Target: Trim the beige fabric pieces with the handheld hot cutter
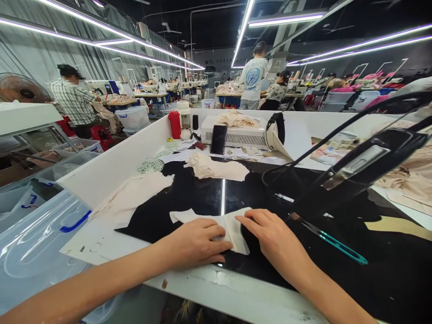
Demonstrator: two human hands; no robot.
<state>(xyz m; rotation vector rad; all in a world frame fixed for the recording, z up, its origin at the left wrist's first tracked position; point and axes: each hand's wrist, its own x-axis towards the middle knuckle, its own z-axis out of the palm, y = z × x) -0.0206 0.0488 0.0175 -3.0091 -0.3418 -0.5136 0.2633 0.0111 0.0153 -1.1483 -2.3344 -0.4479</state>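
A cream fabric piece [236, 231] lies on the black work surface near its front edge. Over its left part rests my left hand [199, 240], palm down with the fingers spread. At the upper right corner of the piece, my right hand [270, 229] has thumb and fingertips pressed together on the edge. Behind them sits a stack of cream fabric pieces [216, 167]. More cream fabric [138, 193] lies in a pile to the left.
Teal-handled tweezers [340, 247] and a black machine arm [357, 166] are on the right. A phone [219, 139] leans against a white box [236, 135] at the back. A yellowish strip [398, 226] lies far right. People sit and stand beyond the table.
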